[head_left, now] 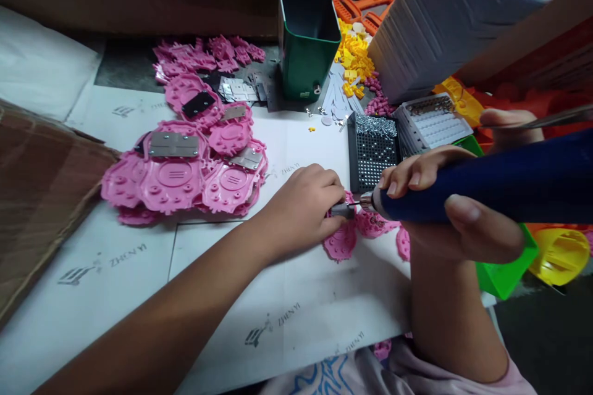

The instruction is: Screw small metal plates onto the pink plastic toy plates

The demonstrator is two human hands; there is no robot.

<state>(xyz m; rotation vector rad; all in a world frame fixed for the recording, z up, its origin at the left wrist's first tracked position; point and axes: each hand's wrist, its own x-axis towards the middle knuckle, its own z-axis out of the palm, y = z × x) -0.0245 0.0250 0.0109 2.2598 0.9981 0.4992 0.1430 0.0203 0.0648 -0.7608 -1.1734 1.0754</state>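
Because the screw has to go in straight, my left hand (303, 210) is curled nearly shut, fingertips pinching a small metal plate (341, 210) flat against the pink shell (340, 242) on the printed white card (287, 296). My right hand (456, 222) is wrapped fully round the blue electric screwdriver (509, 182). I hold it almost level, with its bit meeting the plate from three o'clock. Round that spot three pink lobes show; I cannot tell whether they are separate shells.

One dark screw tray (373, 151) sits at one o'clock of the work, close so that the bit can reach it, and one white tray (433, 120) lies touching its right side. At twelve o'clock stands one green tin (308, 43), open on top. The heap of pink shells (185, 173) lies at ten o'clock, well clear of the tool. I count at least six there, four of them showing a plate. A tall stack of grey trays (454, 12) leans at two o'clock, too many to count.
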